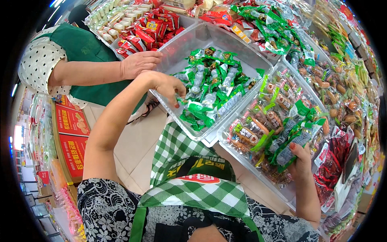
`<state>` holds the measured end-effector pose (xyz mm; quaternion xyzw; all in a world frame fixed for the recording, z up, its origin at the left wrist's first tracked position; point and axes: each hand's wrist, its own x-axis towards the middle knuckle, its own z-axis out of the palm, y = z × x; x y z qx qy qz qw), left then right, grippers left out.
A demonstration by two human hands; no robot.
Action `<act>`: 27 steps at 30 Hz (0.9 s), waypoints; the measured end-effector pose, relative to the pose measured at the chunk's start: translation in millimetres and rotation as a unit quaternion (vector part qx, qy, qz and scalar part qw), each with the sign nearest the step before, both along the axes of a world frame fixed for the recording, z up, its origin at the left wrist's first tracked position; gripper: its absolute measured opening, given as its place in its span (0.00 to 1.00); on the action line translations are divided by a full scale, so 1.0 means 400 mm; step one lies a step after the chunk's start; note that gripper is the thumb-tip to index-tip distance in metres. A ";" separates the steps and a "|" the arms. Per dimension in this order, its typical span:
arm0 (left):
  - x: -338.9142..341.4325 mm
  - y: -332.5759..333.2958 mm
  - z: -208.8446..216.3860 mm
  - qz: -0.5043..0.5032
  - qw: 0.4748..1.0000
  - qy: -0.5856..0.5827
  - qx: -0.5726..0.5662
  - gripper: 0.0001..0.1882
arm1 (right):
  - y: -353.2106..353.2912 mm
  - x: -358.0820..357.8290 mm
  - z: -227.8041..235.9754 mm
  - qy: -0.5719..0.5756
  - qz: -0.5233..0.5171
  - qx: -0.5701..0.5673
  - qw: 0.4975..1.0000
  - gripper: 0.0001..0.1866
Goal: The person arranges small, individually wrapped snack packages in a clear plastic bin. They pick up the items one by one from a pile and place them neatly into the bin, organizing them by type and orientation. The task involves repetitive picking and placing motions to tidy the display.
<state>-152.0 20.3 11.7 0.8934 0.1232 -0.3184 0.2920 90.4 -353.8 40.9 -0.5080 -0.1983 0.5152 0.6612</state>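
Observation:
My left hand (167, 86) reaches over the near left wall of a clear plastic bin (171, 48), its fingers curled and pinching the end of a green snack packet (199, 113). Several similar green-and-clear packets (225, 78) lie heaped loosely in that bin. On the right, my right hand (301, 159) is closed around a bunch of green-and-clear packets (288, 141), thumb on top. It holds them over a second clear bin (242, 159) filled with clear-wrapped sausage-like snacks (246, 135). Part of the right fingers is hidden behind the bunch.
Another person's hand (141, 64) rests at the first bin's left rim. Red packets (149, 30) fill a bin behind it. More green packets (274, 30) lie at the back; wrapped brown snacks (342, 97) and dark red packs (332, 161) are on the right. Tiled floor (139, 141) shows below.

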 end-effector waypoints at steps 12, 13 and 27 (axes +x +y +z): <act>-0.017 -0.008 -0.004 0.057 0.924 0.010 0.378 0.21 | -0.004 0.003 -0.002 0.002 0.000 -0.002 1.000 0.34; -0.014 -0.005 -0.004 0.066 0.923 0.018 0.380 0.23 | -0.001 0.000 -0.001 0.001 -0.004 -0.003 1.000 0.34; 0.038 -0.023 0.035 0.130 0.961 0.049 0.239 0.60 | -0.003 0.001 -0.001 -0.004 -0.006 0.002 1.000 0.33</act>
